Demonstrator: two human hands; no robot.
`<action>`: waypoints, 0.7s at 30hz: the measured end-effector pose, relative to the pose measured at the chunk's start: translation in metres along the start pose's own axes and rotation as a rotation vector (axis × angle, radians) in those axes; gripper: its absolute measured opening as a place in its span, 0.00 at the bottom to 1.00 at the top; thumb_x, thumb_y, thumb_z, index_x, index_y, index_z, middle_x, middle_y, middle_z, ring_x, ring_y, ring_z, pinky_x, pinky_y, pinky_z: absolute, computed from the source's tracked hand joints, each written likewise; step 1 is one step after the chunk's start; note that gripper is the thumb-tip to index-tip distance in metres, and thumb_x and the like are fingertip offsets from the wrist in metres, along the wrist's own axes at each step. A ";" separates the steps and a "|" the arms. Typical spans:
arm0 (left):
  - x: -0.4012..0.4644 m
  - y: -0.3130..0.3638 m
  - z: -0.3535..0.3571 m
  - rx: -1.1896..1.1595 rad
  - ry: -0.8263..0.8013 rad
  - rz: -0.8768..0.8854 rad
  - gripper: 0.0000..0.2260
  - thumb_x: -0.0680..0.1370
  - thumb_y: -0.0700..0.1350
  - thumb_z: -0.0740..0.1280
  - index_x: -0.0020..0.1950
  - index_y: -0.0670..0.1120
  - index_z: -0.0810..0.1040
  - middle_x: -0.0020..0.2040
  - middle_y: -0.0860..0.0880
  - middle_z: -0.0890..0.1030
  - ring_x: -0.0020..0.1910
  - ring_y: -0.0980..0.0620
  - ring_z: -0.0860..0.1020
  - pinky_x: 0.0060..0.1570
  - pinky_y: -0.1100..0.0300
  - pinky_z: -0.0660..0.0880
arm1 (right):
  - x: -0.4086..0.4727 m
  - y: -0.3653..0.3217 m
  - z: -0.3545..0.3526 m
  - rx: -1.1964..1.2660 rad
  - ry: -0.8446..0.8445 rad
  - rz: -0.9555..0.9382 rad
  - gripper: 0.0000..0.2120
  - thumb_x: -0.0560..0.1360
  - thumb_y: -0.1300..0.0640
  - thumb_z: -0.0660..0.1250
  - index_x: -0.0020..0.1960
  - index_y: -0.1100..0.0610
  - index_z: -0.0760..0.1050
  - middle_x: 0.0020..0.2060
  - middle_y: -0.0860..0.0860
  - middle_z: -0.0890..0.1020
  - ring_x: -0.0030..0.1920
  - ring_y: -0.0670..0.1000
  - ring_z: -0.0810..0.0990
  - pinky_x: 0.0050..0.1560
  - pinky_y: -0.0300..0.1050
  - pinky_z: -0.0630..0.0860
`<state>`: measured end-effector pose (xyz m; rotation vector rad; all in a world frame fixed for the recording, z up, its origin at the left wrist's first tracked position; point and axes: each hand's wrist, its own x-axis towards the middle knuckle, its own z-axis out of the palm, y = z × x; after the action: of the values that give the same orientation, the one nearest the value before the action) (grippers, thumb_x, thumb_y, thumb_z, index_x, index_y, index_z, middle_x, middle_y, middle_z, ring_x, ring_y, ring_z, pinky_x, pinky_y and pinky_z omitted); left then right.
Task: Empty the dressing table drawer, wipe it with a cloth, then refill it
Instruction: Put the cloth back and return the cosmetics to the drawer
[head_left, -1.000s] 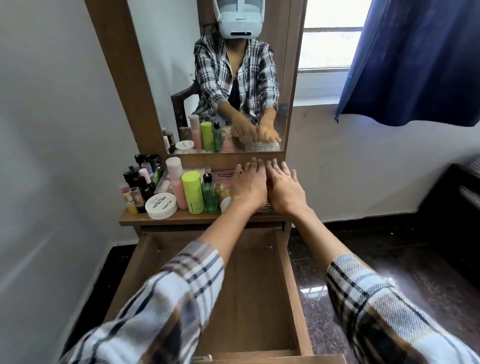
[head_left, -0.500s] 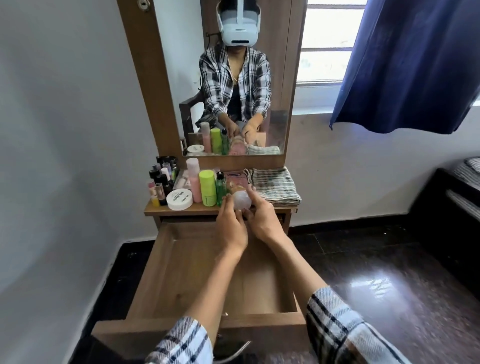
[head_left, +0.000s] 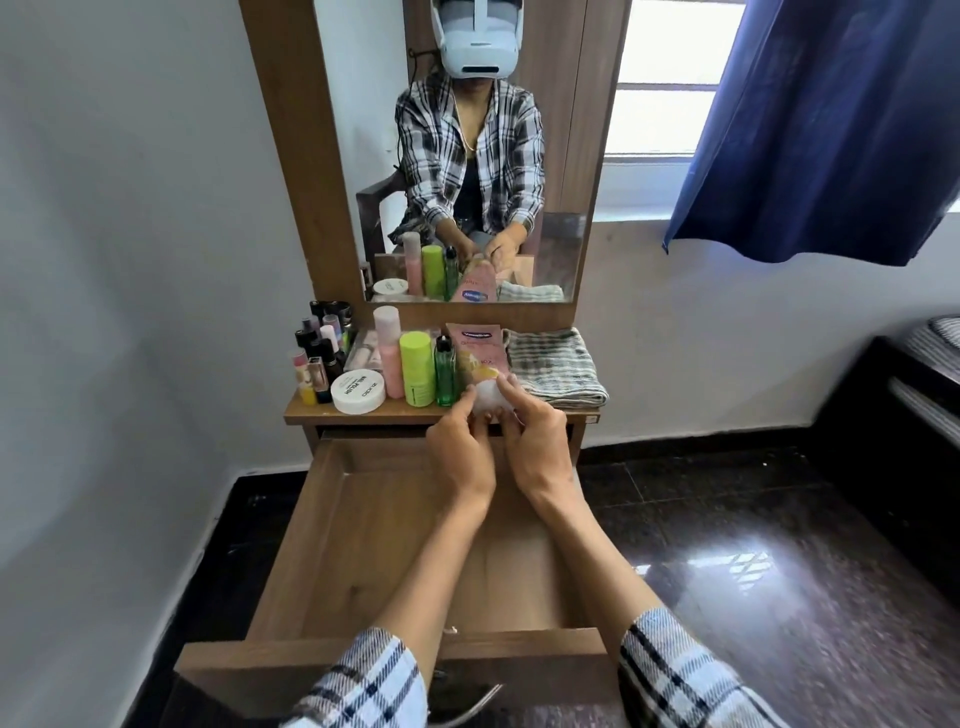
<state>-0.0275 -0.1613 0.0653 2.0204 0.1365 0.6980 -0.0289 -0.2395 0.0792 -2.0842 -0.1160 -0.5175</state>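
While both of my hands meet at the front edge of the wooden dressing table top (head_left: 311, 413), they hold the pink lotion tube with the white cap (head_left: 480, 364) between them. Left hand (head_left: 460, 452): fingers curled, tips pinching the cap's left side. Right hand (head_left: 535, 441): fingers curled over the cap's right side and top. The cap sits between my fingertips; the tube body slopes up and away from them toward the mirror (head_left: 467, 156). The tube lies between the green glass bottle (head_left: 444, 376) on its left and the folded checked cloth (head_left: 553, 366) on its right, beside both. The pulled-out wooden drawer (head_left: 363, 545) lies open below my wrists. Farther left stand a lime cylinder (head_left: 417, 369), a pink bottle (head_left: 388, 351) and a round white jar (head_left: 358, 392).
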 end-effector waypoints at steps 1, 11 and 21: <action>-0.003 0.003 -0.004 -0.022 0.006 0.019 0.14 0.73 0.35 0.67 0.59 0.40 0.79 0.54 0.41 0.82 0.52 0.43 0.81 0.52 0.56 0.75 | -0.004 -0.005 -0.004 0.003 0.019 -0.007 0.19 0.75 0.71 0.62 0.65 0.62 0.74 0.64 0.58 0.75 0.64 0.46 0.72 0.58 0.20 0.60; -0.061 0.053 -0.067 -0.162 0.012 0.158 0.14 0.73 0.34 0.68 0.58 0.39 0.80 0.54 0.43 0.82 0.52 0.50 0.81 0.54 0.68 0.72 | -0.072 -0.057 -0.060 0.047 0.071 -0.049 0.18 0.75 0.70 0.63 0.63 0.60 0.76 0.64 0.55 0.75 0.64 0.49 0.74 0.65 0.42 0.72; -0.130 0.048 -0.087 -0.248 -0.127 -0.098 0.13 0.71 0.28 0.67 0.54 0.37 0.81 0.50 0.41 0.83 0.46 0.52 0.81 0.46 0.72 0.74 | -0.145 -0.052 -0.078 0.004 0.053 0.114 0.16 0.73 0.73 0.63 0.55 0.61 0.81 0.54 0.58 0.82 0.50 0.49 0.82 0.46 0.26 0.73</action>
<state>-0.1898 -0.1683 0.0834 1.8010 0.0700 0.4968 -0.1995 -0.2581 0.0972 -2.0575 0.0326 -0.5024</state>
